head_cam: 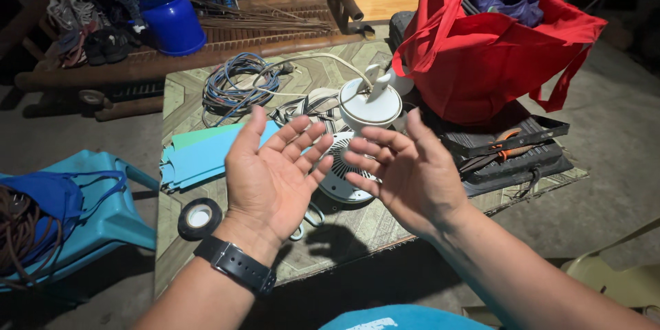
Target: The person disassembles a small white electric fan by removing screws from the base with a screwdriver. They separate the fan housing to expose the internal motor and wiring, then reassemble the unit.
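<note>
I see my left hand point(275, 175) raised palm up, fingers spread wide and holding nothing; a black wristwatch point(236, 265) sits on that wrist. My right hand point(407, 172) is beside it, palm turned toward the left, fingers loosely apart and equally empty. The two hands are close but not touching. Just beyond and between them, on the patterned table point(357, 223), lies a white fan housing point(344, 165) with a slotted grille, and past that its rounded white motor part point(371, 104) with a cord. Near my left wrist rests a roll of black tape point(199, 218); beyond the left fingers lie blue sheets point(206, 155) and coiled cable point(237, 86). Beyond my right hand are orange-handled pliers point(505, 148) on a dark tray and a red bag point(495, 48).
</note>
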